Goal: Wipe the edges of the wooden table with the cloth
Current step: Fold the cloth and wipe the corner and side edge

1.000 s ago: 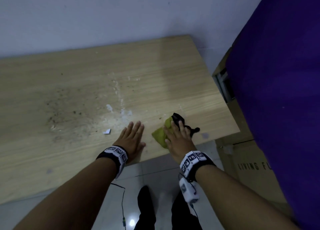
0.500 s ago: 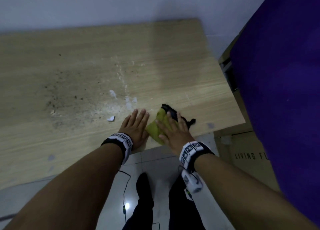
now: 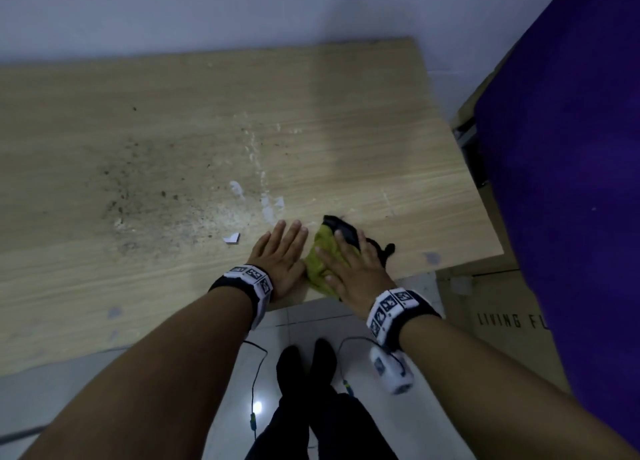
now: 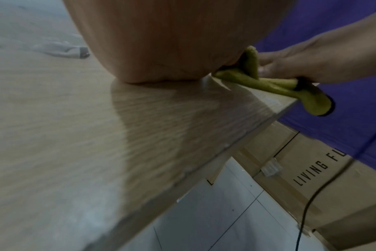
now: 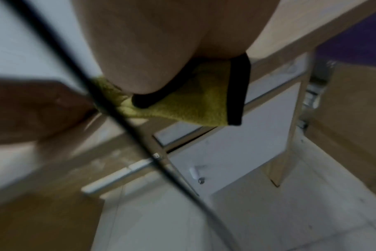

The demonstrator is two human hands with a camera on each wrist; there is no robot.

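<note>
Pressing flat on a crumpled yellow-green cloth with a black trim, the right hand is seen from the head camera at the near edge of a pale wood-grain table; its fingers are spread, nothing gripped. The left hand is laid flat just beside the cloth, fingers straight. Dark specks, white smears and a small scrap of paper are scattered on the tabletop.

From the left wrist, the cloth is shown folded into thick fuzzy rolls, one end drooping over the table edge under the right hand. A printed cardboard box stands beyond.

From the right wrist, blurred, the cloth hangs over the edge beneath the palm.
</note>
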